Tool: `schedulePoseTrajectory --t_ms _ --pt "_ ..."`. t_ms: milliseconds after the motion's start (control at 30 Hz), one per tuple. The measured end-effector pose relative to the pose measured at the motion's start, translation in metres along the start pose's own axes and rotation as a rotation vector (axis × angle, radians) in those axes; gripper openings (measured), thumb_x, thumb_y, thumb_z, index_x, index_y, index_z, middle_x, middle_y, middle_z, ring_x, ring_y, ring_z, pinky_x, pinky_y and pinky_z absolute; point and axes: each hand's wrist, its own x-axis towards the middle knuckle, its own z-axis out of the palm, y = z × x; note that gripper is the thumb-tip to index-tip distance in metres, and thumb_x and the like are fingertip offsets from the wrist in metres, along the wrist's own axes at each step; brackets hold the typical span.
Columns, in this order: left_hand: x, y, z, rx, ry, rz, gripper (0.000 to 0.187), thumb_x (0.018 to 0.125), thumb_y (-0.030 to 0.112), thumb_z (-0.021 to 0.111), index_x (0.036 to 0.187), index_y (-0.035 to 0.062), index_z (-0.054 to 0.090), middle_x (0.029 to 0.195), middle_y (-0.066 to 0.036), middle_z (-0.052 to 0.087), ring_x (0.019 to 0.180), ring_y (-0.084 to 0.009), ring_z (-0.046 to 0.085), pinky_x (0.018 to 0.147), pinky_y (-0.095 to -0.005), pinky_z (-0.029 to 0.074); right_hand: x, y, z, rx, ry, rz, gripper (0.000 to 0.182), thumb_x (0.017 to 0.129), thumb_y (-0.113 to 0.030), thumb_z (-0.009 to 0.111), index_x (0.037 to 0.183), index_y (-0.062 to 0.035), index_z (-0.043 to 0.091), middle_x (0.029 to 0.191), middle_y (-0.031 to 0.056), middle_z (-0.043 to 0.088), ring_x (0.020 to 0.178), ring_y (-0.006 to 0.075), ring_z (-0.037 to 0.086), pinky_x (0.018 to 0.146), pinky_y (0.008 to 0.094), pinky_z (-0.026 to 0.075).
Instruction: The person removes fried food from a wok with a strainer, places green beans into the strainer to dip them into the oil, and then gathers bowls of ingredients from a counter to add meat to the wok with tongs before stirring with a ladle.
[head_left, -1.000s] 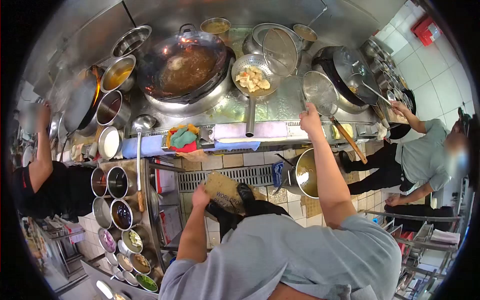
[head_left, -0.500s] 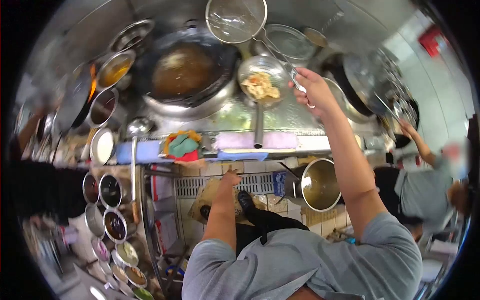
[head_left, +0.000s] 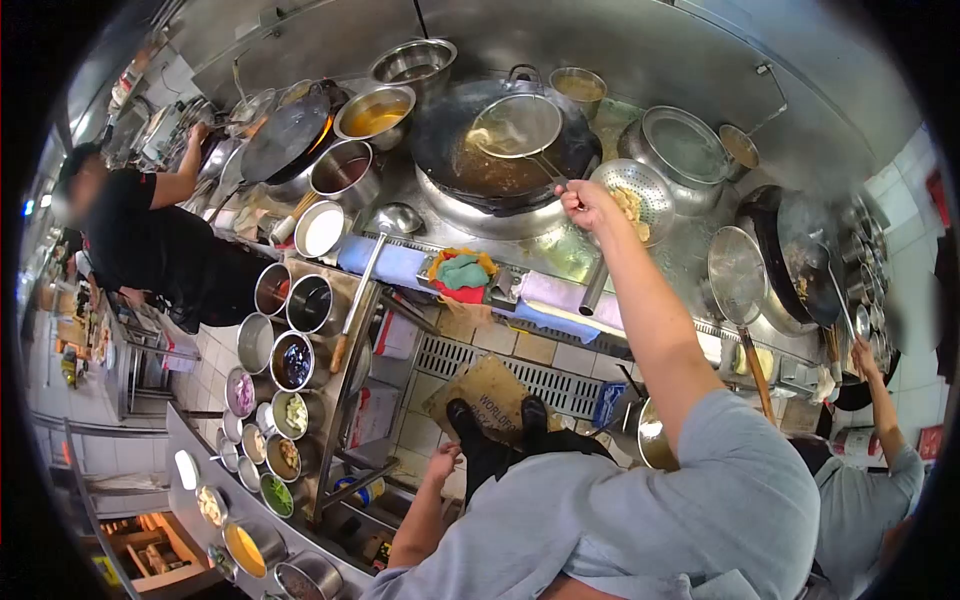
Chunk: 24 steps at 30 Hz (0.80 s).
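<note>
My right hand is closed around the handle of a round fine-mesh strainer. The strainer's mesh hangs over a large dark wok, which has brown oil in it. Just beside my right forearm, a perforated ladle rests on the steel stove top with pale cooked food pieces in it; its handle points toward me. Down at my left side, my left hand hangs free, fingers loosely apart, touching nothing that I can see.
Left of the wok stand pots and a bowl of yellow liquid. Several seasoning pots and a long-handled ladle lie left. Folded towels line the stove edge. One co-worker works at left, another at right, both near woks.
The strainer has come down from near the back wall to over the wok. My left hand has drawn back toward my body. The view has turned left, showing more of the left co-worker.
</note>
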Motion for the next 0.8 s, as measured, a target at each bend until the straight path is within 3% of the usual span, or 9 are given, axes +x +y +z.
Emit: schedulePoseTrajectory --t_ms 67,167,200,267,400,467,567,667,800 --pt "-0.004 0.031 0.016 0.066 -0.080 0.146 0.024 0.082 0.025 0.053 0.101 0.0107 0.059 0.090 -0.001 0.060 0.075 -0.0083 0.055 0.054 -0.0230 0.036 -0.001 0.005 -0.018 0.062 -0.064 0.021 0.009 0.085 0.000 0.034 0.092 -0.0052 0.033 0.077 0.0133 0.048 0.044 0.0077 0.035 0.033 0.0169 0.028" --pt "-0.008 0.111 0.071 0.077 -0.201 0.367 0.035 0.083 0.030 0.053 0.104 0.0018 0.057 0.095 -0.007 0.060 0.084 -0.0127 0.056 0.070 -0.0240 0.042 -0.021 0.011 -0.020 0.063 -0.068 -0.045 0.009 0.084 0.001 0.035 0.089 -0.0063 0.033 0.076 0.0133 0.047 0.043 0.0083 0.034 0.033 0.0178 0.028" --pt "0.002 0.128 0.089 0.129 -0.227 0.434 0.037 0.084 0.030 0.053 0.106 0.0011 0.055 0.097 -0.008 0.060 0.087 -0.0131 0.056 0.076 -0.0250 0.042 -0.023 0.013 -0.018 -0.136 -0.064 -0.123 0.012 0.083 0.002 0.035 0.091 -0.0077 0.033 0.075 0.0132 0.047 0.043 0.0086 0.034 0.033 0.0185 0.028" --pt "-0.010 0.185 0.126 0.183 -0.304 0.508 0.032 0.084 0.032 0.052 0.105 0.0070 0.056 0.092 0.002 0.058 0.082 -0.0085 0.051 0.068 -0.0202 0.038 -0.021 0.012 -0.010 -0.375 -0.058 -0.182 0.022 0.082 0.003 0.035 0.097 -0.0117 0.033 0.074 0.0128 0.048 0.043 0.0093 0.035 0.033 0.0205 0.028" --pt "-0.015 0.265 0.187 0.020 -0.457 0.341 0.043 0.083 0.038 0.051 0.113 0.0074 0.049 0.099 -0.002 0.057 0.088 -0.0140 0.052 0.077 -0.0303 0.039 -0.036 0.012 0.008 -0.192 0.007 -0.090 0.024 0.081 0.004 0.034 0.098 -0.0124 0.029 0.075 0.0124 0.048 0.044 0.0092 0.036 0.033 0.0213 0.029" --pt "-0.014 0.288 0.210 -0.205 -0.540 0.219 0.041 0.082 0.038 0.049 0.111 0.0093 0.048 0.100 -0.003 0.056 0.088 -0.0165 0.053 0.077 -0.0365 0.039 -0.037 0.016 0.006 -0.194 0.005 -0.108 0.024 0.081 0.004 0.034 0.098 -0.0127 0.029 0.076 0.0125 0.048 0.044 0.0094 0.036 0.033 0.0213 0.028" --pt "-0.003 0.304 0.239 -0.225 -0.645 0.183 0.038 0.084 0.039 0.044 0.110 0.0119 0.046 0.105 -0.004 0.053 0.088 -0.0172 0.051 0.073 -0.0369 0.040 -0.033 0.018 0.000 -0.315 0.001 -0.187 0.026 0.079 0.005 0.035 0.101 -0.0095 0.033 0.073 0.0124 0.048 0.043 0.0113 0.037 0.034 0.0232 0.029" --pt "-0.003 0.315 0.264 -0.226 -0.604 0.041 0.035 0.084 0.036 0.044 0.109 0.0119 0.046 0.101 -0.005 0.054 0.084 -0.0175 0.051 0.068 -0.0357 0.040 -0.036 0.017 0.006 -0.724 0.145 -0.435 0.031 0.077 0.005 0.037 0.107 -0.0040 0.041 0.074 0.0115 0.047 0.043 0.0120 0.038 0.034 0.0258 0.027" --pt "-0.005 0.325 0.282 -0.258 -0.595 0.037 0.033 0.084 0.036 0.046 0.103 0.0084 0.049 0.098 -0.008 0.055 0.081 -0.0151 0.053 0.068 -0.0327 0.043 -0.030 0.023 0.018 -0.728 0.146 -0.393 0.035 0.079 0.003 0.036 0.113 -0.0051 0.039 0.074 0.0114 0.047 0.044 0.0122 0.038 0.034 0.0256 0.027"
